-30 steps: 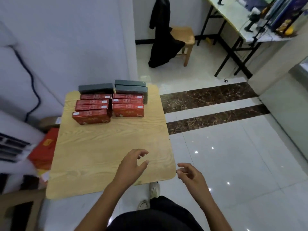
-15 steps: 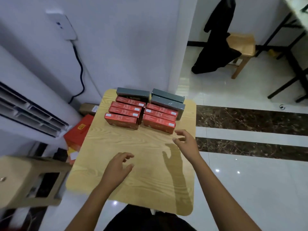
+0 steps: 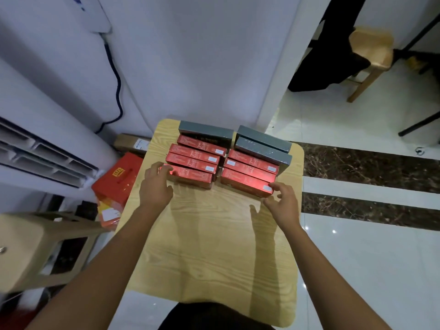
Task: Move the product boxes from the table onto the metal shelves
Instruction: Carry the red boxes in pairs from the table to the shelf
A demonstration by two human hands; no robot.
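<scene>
White walls and glossy floor tiles surround a small wooden table (image 3: 214, 246). At far left stands an air conditioner (image 3: 40, 148), with a red carton (image 3: 116, 186) on the floor beside it. On the table's far half lie the product boxes in two columns, red ones nearer, grey ones behind. The left hand (image 3: 154, 186) curls its fingers over the left end of the nearest left red box (image 3: 190, 176). The right hand (image 3: 283, 203), fingers spread and bent, touches the right end of the nearest right red box (image 3: 247, 184), not yet clasping it.
</scene>
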